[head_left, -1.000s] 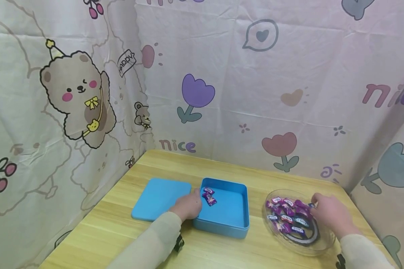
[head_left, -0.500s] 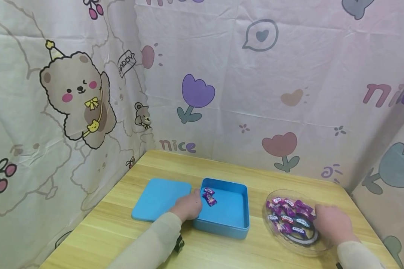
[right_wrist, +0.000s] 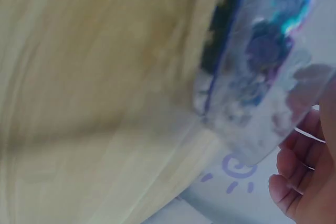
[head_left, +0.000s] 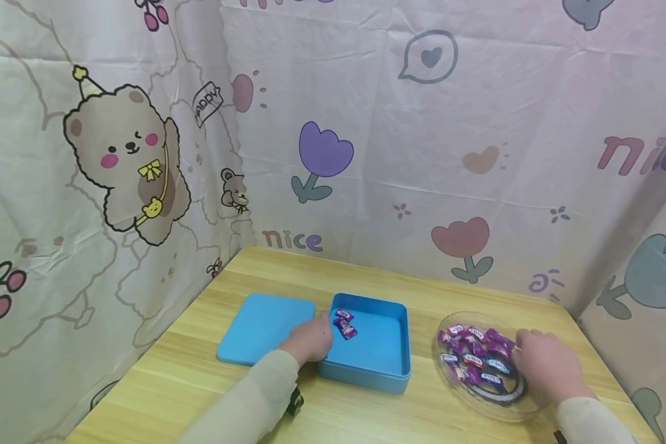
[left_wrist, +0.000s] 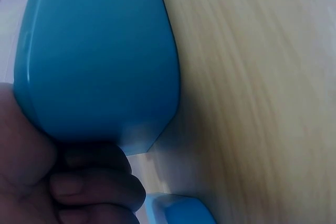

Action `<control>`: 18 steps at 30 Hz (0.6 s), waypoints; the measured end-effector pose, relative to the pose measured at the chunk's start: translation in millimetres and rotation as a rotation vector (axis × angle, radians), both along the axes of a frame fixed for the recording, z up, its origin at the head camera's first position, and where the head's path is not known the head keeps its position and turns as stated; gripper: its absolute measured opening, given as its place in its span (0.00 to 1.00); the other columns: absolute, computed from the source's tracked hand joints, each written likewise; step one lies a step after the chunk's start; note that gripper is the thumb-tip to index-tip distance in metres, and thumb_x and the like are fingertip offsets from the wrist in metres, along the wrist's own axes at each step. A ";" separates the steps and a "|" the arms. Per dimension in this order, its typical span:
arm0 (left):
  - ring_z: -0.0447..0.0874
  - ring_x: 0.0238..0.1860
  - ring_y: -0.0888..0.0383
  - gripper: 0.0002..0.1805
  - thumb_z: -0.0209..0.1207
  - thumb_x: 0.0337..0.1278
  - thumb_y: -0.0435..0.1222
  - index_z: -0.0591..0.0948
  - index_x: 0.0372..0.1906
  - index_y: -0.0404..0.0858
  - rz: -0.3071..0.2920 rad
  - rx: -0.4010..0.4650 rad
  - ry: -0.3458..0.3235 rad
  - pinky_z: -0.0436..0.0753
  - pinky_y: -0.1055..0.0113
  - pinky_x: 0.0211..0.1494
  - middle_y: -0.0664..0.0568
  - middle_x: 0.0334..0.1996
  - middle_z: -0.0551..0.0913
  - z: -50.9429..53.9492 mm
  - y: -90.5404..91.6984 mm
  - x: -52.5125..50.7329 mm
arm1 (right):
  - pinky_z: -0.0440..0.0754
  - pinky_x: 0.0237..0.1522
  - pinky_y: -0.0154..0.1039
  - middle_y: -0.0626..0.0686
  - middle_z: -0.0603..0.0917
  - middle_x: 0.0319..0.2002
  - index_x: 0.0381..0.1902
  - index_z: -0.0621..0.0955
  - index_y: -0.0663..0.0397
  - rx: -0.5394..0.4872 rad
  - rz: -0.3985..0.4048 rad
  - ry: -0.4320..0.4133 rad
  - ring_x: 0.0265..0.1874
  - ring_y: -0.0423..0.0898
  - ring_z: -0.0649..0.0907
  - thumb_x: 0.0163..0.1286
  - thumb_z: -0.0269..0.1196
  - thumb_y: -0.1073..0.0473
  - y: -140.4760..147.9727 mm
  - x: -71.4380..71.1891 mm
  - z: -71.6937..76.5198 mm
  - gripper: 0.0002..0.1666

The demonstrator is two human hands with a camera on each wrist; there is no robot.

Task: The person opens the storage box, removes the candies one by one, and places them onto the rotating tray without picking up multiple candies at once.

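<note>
On the table stands an open blue box with purple-wrapped candies at its left side. My left hand grips the box's left wall; in the left wrist view the thumb lies at the rim and the curled fingers press the outside. At the right, a clear plastic dish holds several wrapped candies, mostly purple. My right hand reaches over the dish's right rim, its fingertips at the candies. Whether they pinch one is hidden. The right wrist view shows loosely bent fingers beside the dish wall.
A flat blue lid lies left of the box, close to it. The wooden table ends at printed curtains behind and on both sides. A dark ring shows under the candies in the dish.
The right hand stays at the dish's right side, shifting slightly right and downward, then its fingers reach back toward the candies. The left hand and the box have not moved.
</note>
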State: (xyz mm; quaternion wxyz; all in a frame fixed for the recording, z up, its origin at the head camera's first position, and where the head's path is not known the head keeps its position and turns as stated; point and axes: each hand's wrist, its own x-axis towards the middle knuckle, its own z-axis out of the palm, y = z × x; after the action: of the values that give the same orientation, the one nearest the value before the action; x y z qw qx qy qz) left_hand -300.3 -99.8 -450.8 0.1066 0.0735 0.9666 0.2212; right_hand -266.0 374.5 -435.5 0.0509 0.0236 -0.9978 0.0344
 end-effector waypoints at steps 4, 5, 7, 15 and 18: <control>0.78 0.44 0.47 0.30 0.44 0.78 0.38 0.57 0.76 0.29 -0.006 -0.005 0.006 0.80 0.47 0.51 0.36 0.64 0.76 -1.5 -0.2 0.0 | 0.79 0.30 0.57 0.50 0.80 0.28 0.38 0.82 0.58 -0.020 -0.007 -0.017 0.27 0.50 0.78 0.62 0.67 0.55 -14.0 -5.6 5.5 0.12; 0.78 0.44 0.47 0.30 0.43 0.78 0.38 0.58 0.76 0.29 -0.009 -0.009 0.009 0.80 0.47 0.51 0.37 0.64 0.76 -1.8 -0.3 0.0 | 0.80 0.30 0.56 0.50 0.80 0.28 0.38 0.82 0.58 -0.027 -0.005 -0.019 0.27 0.49 0.78 0.62 0.68 0.55 -19.1 -6.8 6.7 0.13; 0.78 0.42 0.48 0.30 0.44 0.78 0.38 0.58 0.76 0.29 -0.012 -0.012 0.013 0.80 0.48 0.49 0.36 0.62 0.77 -2.0 -0.4 0.0 | 0.80 0.30 0.54 0.49 0.79 0.27 0.38 0.81 0.57 -0.036 0.011 -0.004 0.26 0.48 0.78 0.63 0.67 0.55 -30.8 -8.5 7.8 0.12; 0.78 0.42 0.48 0.30 0.44 0.77 0.38 0.58 0.76 0.28 -0.024 -0.017 0.022 0.80 0.48 0.48 0.36 0.63 0.77 -1.4 -0.8 -0.5 | 0.80 0.39 0.55 0.46 0.81 0.29 0.42 0.83 0.55 -0.065 0.143 0.116 0.31 0.48 0.80 0.63 0.67 0.56 -93.5 -11.5 20.0 0.12; 0.78 0.45 0.48 0.30 0.44 0.77 0.38 0.58 0.76 0.29 -0.021 -0.013 0.019 0.80 0.47 0.51 0.36 0.65 0.76 -2.6 -1.2 -1.1 | 0.80 0.38 0.53 0.45 0.80 0.28 0.42 0.83 0.54 -0.071 0.184 0.157 0.31 0.47 0.79 0.63 0.66 0.56 -116.4 -13.7 23.1 0.11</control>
State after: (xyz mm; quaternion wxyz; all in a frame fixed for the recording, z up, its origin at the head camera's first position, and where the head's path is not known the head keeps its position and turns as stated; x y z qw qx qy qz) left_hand -301.4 -101.0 -453.4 0.1004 0.0852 0.9681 0.2132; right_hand -279.7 258.2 -412.5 0.1264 0.1159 -0.9825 0.0720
